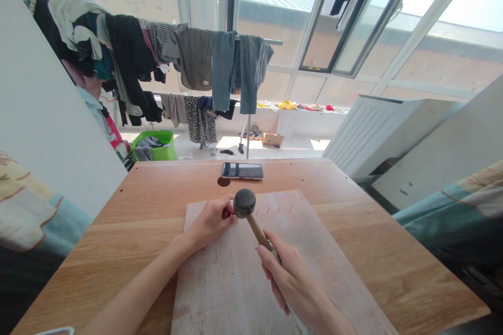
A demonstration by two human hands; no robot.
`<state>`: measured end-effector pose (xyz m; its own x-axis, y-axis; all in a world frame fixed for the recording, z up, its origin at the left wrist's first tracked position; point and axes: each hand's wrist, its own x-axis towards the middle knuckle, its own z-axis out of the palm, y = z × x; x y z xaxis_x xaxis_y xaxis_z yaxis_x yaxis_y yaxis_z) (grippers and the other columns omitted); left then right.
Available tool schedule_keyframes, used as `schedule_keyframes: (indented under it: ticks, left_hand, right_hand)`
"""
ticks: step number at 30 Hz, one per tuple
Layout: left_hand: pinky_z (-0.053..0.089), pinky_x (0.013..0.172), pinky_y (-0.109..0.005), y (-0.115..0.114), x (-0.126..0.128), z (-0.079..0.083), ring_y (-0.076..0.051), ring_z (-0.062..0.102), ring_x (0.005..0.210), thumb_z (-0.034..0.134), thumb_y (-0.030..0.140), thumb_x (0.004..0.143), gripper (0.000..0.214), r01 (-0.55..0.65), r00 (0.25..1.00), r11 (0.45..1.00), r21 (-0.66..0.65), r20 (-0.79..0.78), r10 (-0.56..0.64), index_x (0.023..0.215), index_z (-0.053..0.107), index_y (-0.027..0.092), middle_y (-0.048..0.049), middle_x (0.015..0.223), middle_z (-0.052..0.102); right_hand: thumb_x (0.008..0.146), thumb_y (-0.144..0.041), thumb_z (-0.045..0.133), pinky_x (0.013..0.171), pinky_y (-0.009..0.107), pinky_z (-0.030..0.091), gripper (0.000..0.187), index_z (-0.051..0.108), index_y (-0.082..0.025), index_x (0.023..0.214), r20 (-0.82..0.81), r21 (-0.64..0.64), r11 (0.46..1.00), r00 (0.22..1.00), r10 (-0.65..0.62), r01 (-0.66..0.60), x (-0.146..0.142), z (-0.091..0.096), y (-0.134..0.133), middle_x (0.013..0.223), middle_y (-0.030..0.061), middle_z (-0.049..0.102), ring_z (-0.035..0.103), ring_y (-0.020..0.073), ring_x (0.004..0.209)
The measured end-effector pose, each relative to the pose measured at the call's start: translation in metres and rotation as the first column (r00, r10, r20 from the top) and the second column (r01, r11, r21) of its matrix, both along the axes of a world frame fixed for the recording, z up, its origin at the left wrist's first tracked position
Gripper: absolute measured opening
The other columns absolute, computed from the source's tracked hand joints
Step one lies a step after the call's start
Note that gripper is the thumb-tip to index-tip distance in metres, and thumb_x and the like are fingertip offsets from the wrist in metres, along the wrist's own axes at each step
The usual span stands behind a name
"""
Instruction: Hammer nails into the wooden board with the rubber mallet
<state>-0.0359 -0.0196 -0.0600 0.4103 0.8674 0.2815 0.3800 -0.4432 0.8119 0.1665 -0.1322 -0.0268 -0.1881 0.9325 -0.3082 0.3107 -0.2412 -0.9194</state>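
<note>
My right hand (288, 267) grips the wooden handle of a rubber mallet (244, 203) with a round black head. The mallet is held up over a pale wooden board (231, 293), its head close beside the fingers of my left hand (214, 220). That hand rests on the board's far left part with thumb and fingers pinched together; the mallet head partly covers the fingertips, and what they hold is hidden. Right of the mallet head, several thin nails (279, 209) stand upright in a row in the board. Small dark marks dot the board's surface.
The board lies on a wooden table (129, 230). Beyond it a phone (242, 170) lies near a round dark hole (223, 181). Behind the table are a drying rack with clothes (196, 57), a green basket (163, 152) and a cardboard box (272, 139). Curtains (451, 204) hang at both sides.
</note>
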Motion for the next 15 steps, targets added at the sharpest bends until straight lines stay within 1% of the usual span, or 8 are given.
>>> schedule_keyframes:
  ticks: [4, 8, 15]
  left_hand:
    - [0.042, 0.061, -0.020, 0.0019, 0.0001, -0.0026, -0.010, 0.056, 0.063, 0.060, 0.004, 0.075, 0.014, 0.001, 1.000, 1.000, 0.021, 0.010, -0.001, 0.079, 0.059, 0.017, 0.0042, 0.070, 0.064]
    - [0.042, 0.060, -0.020, 0.0013, 0.0008, 0.0001, -0.010, 0.056, 0.063, 0.059, 0.005, 0.075, 0.013, 0.005, 1.000, 1.000, 0.028, 0.009, -0.005, 0.080, 0.059, 0.017, 0.0037, 0.071, 0.064]
    - [0.044, 0.063, -0.020, 0.0000, -0.0004, 0.0002, -0.011, 0.056, 0.063, 0.059, 0.006, 0.076, 0.012, 0.015, 1.000, 1.000, 0.010, 0.015, -0.015, 0.077, 0.058, 0.017, 0.0034, 0.071, 0.064]
  right_hand:
    - [0.101, -0.041, 0.040, 0.025, 0.009, 0.026, 0.020, 0.047, -0.022, 0.099, 0.002, 0.017, 1.000, 1.000, 0.021, -0.021, -0.0004, -0.0035, -0.0025, 0.064, -0.0116, 0.042, 0.038, 0.0000, 0.028]
    - [0.101, -0.040, 0.041, 0.026, 0.009, 0.026, 0.019, 0.047, -0.022, 0.099, 0.022, 0.025, 0.999, 0.999, 0.026, -0.027, -0.0003, -0.0031, -0.0043, 0.060, -0.0126, 0.040, 0.038, 0.0007, 0.029]
    - [0.100, -0.042, 0.042, 0.026, 0.010, 0.027, 0.021, 0.048, -0.022, 0.098, -0.013, 0.027, 1.000, 1.000, -0.002, 0.003, 0.0006, -0.0046, -0.0036, 0.063, -0.0115, 0.043, 0.037, 0.0007, 0.029]
